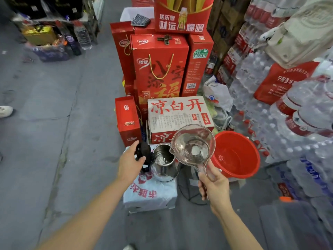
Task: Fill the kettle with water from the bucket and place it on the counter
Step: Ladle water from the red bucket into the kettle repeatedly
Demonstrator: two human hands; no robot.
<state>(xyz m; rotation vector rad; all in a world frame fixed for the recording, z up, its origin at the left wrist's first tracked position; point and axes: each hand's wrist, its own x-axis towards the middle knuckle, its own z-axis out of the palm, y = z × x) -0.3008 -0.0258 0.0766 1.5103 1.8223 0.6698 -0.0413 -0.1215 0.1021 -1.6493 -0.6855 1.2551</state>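
A steel kettle (164,166) stands on a white plastic-wrapped pack (149,193), its black lid (143,151) tipped open to the left. My left hand (129,163) rests on the lid and handle side. My right hand (214,184) grips the handle of a clear plastic scoop (192,145), tilted with its spout over the kettle's mouth; water shows inside the kettle. A red bucket (236,154) with water in it sits on the floor just right of the scoop.
Red gift boxes (160,65) and a white carton (178,114) are stacked right behind the kettle. Shrink-wrapped packs of bottled water (297,123) fill the right side. A dark fan base (191,188) lies on the floor by the pack. Grey concrete floor spreads to the left.
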